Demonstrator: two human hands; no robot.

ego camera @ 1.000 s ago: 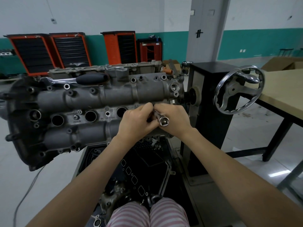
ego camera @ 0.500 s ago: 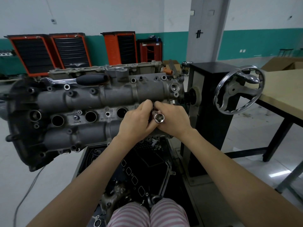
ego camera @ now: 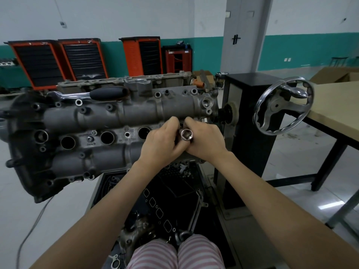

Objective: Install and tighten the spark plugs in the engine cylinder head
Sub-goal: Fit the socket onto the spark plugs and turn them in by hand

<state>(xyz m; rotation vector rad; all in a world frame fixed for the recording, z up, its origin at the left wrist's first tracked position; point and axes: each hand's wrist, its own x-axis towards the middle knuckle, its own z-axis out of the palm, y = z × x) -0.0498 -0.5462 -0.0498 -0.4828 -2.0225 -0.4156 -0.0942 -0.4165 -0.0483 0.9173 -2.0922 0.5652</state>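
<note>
The grey cylinder head [ego camera: 108,117] is mounted tilted on a stand, with three open spark plug wells showing in a row, the rightmost well [ego camera: 144,132] just left of my hands. My left hand [ego camera: 162,141] and my right hand [ego camera: 206,141] meet over the head's right end, both gripping a chrome socket [ego camera: 186,134] whose open end faces the camera. Whatever lies under the hands, including a fourth well, is hidden. A ratchet wrench with a black handle [ego camera: 108,93] rests on top of the head.
A chrome handwheel [ego camera: 282,107] sticks out of the black stand column [ego camera: 246,121] at right. A wooden table [ego camera: 334,105] stands far right. Loose engine parts lie in a black tray [ego camera: 171,200] below. Orange tool cabinets [ego camera: 81,59] line the back wall.
The socket has tipped up between my hands so its open end now faces the camera. Both hands stayed at the head's right end.
</note>
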